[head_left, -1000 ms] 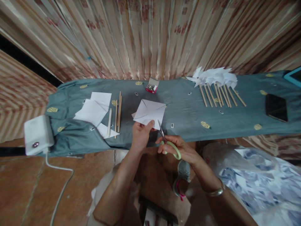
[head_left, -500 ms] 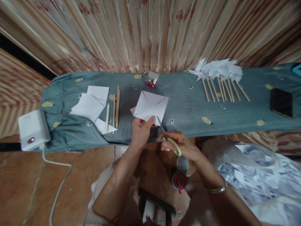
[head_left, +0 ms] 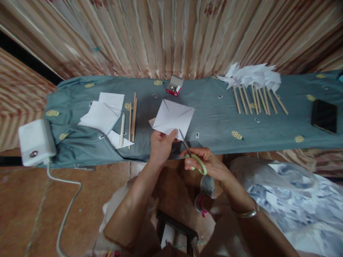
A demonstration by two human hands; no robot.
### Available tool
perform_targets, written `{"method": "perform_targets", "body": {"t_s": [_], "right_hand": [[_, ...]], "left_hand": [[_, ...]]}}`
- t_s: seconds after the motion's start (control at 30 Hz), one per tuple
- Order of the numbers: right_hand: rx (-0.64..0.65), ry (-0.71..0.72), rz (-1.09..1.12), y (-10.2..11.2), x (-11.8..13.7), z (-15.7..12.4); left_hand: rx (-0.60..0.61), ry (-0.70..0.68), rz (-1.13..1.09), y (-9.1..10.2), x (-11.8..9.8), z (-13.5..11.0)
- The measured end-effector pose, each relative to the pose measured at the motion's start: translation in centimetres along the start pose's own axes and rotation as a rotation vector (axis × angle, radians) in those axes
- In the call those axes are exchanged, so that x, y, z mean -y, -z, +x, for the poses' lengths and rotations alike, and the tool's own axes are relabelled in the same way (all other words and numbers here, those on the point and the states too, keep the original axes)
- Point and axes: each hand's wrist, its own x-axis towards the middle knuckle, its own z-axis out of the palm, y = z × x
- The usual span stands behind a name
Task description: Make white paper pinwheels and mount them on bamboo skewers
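My left hand [head_left: 160, 146] pinches the near corner of a creased white paper square [head_left: 173, 116] held just above the blue-grey cloth [head_left: 214, 121]. My right hand [head_left: 205, 163] grips green-handled scissors [head_left: 191, 154], blades pointing up at the paper's near edge beside my left thumb.
A stack of white paper squares [head_left: 103, 116], several wooden sticks [head_left: 132, 116] and a white pencil-like stick [head_left: 122, 128] lie left. A red box of pins [head_left: 173, 87] sits at the back. Finished paper pinwheels [head_left: 254, 87] lie right, near a black phone [head_left: 324, 115]. A white box with a cable [head_left: 36, 142] is far left.
The view has shifted slightly. Both hands keep their hold, with the scissors staying at the paper's near edge.
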Motion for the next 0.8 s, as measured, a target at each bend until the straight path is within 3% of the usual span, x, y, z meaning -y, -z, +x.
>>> {"method": "perform_targets", "body": {"t_s": [0.8], "right_hand": [[-0.045, -0.042, 0.030, -0.09, -0.93, 0.31]], "left_hand": [[-0.009, -0.001, -0.007, 0.28, 0.24, 0.09]]}}
